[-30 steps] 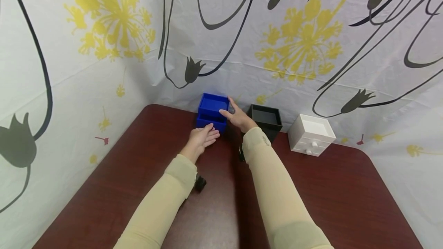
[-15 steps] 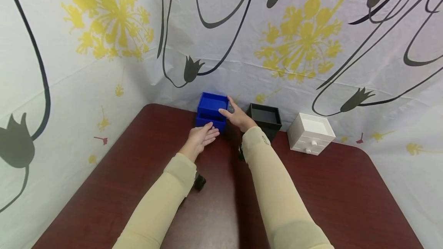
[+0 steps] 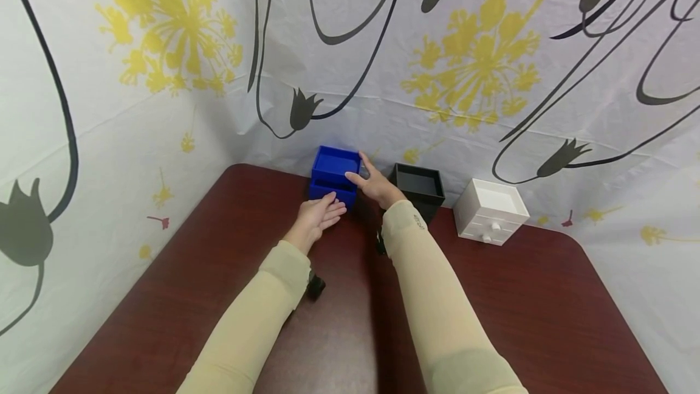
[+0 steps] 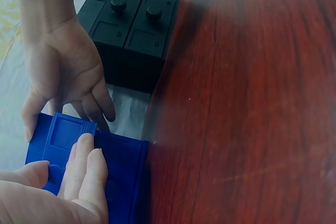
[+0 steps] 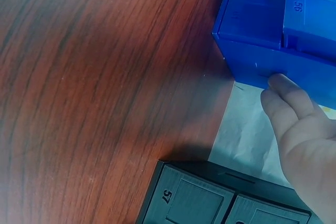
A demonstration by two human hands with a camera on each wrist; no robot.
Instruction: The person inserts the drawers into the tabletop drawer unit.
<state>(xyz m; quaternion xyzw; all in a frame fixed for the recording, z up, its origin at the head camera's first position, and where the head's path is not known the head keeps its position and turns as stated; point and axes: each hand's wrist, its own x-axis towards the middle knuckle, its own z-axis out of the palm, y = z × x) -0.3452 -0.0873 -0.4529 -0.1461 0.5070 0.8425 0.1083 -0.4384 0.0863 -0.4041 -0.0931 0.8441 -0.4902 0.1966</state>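
A blue two-drawer box [image 3: 338,162] stands at the back of the table, its upper drawer [image 5: 315,17] jutting out from the front. My left hand [image 3: 316,216] is at that drawer; in the left wrist view its thumb and straight forefingers lie either side of a round blue knob [image 4: 55,172], pinching it. The knob is partly hidden by the fingers. My right hand [image 3: 377,188] rests against the box's right side. Its thumb reaches over the top edge, and in the right wrist view two nearly straight fingertips [image 5: 283,85] touch the side wall.
Right of the blue box stands a black two-drawer box [image 3: 420,184], partly behind my right wrist. Farther right is a white drawer box [image 3: 492,211] with round knobs. A patterned cloth [image 3: 350,65] hangs close behind the dark red wooden table [image 3: 519,303].
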